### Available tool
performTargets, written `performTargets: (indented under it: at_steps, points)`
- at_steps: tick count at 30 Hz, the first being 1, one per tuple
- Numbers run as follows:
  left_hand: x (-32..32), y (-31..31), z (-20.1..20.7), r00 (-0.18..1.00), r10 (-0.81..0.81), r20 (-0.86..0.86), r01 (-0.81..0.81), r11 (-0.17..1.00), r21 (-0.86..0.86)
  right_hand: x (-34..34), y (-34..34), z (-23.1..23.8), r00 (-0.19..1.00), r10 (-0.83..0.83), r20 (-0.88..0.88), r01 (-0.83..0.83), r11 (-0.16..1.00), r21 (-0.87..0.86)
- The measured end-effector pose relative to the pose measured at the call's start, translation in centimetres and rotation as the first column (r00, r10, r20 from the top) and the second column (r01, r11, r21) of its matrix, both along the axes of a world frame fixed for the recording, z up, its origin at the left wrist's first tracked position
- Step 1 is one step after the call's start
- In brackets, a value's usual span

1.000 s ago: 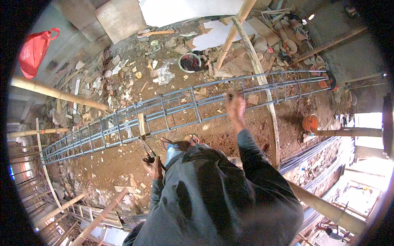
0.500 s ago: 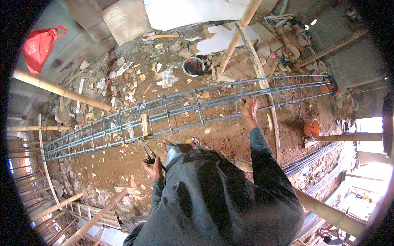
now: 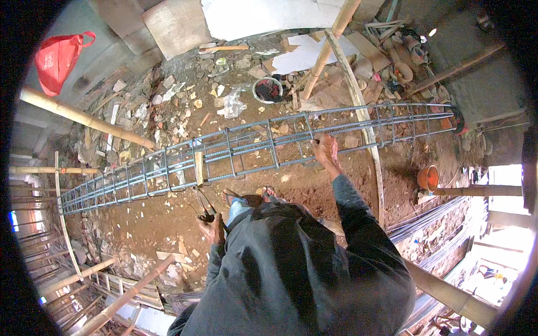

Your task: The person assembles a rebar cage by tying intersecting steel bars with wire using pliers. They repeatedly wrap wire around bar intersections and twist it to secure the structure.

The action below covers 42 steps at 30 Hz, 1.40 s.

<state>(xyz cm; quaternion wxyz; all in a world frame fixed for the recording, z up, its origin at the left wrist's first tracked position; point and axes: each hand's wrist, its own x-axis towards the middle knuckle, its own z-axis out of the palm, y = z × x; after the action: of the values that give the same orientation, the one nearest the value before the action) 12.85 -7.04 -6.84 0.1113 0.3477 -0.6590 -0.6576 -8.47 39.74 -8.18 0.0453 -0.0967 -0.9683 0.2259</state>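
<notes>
A long rebar cage (image 3: 246, 147) of bluish steel bars and square stirrups spans the view before me, from far left to right. My right hand (image 3: 326, 153) is closed on a stirrup (image 3: 309, 126) at the cage's near side, right of the middle. Nearer my body, my left hand (image 3: 212, 229) grips what look like dark-handled pincers (image 3: 206, 208), their jaws pointing toward the cage. Just beyond their tips, a short wooden piece (image 3: 199, 168) stands against the bars.
Wooden poles (image 3: 353, 84) (image 3: 61, 224) cross under the cage. Bamboo props (image 3: 84, 119) lean at the left and back. Rubble, a pail of dark stuff (image 3: 267, 90) and a red bag (image 3: 58, 63) are beyond. An orange bucket (image 3: 427, 177) and loose rebar (image 3: 426, 221) are at right.
My right hand has moved left along the cage, and the stirrup at it has slid left too, closer to its neighbour. My left hand still holds the pincers in nearly the same place.
</notes>
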Motion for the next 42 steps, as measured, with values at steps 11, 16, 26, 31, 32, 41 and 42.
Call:
performTargets:
  at_steps: [11, 16, 26, 31, 32, 41, 42]
  points:
    - [1.2, -0.4, -3.1, 0.996, 0.090, 0.019, -0.092, 0.987, 0.129, -0.5, 4.8, 0.9, 0.987, -0.155, 0.051, 0.156, 0.988, -0.019]
    - [1.2, -0.4, -1.8, 0.999, 0.050, -0.005, -0.049, 0.998, 0.046, -0.4, 16.1, 5.7, 0.887, -0.443, -0.132, 0.441, 0.897, -0.046]
    - [-0.9, 0.0, 2.3, 0.999, -0.031, 0.008, 0.032, 0.997, -0.076, 1.9, 29.8, -1.3, 0.820, -0.552, 0.149, 0.497, 0.817, 0.294]
    - [-5.4, 0.5, 4.2, 0.963, -0.252, 0.094, 0.263, 0.954, -0.146, 2.5, 30.7, -3.8, 0.973, -0.016, -0.228, 0.177, 0.683, 0.709]
    - [-7.0, 1.5, 4.3, 0.965, -0.246, -0.093, 0.243, 0.969, -0.047, 2.5, 30.1, -3.6, 0.939, -0.203, -0.277, 0.322, 0.799, 0.508]
    - [-19.2, 2.2, -6.2, 0.934, -0.347, 0.090, 0.332, 0.743, -0.581, 2.6, 26.7, 0.9, 0.904, -0.415, -0.102, 0.422, 0.830, 0.365]
    - [-20.6, 1.4, -8.3, 0.927, -0.371, -0.053, 0.325, 0.867, -0.378, 2.6, 26.7, 0.9, 0.902, -0.417, -0.110, 0.428, 0.834, 0.349]
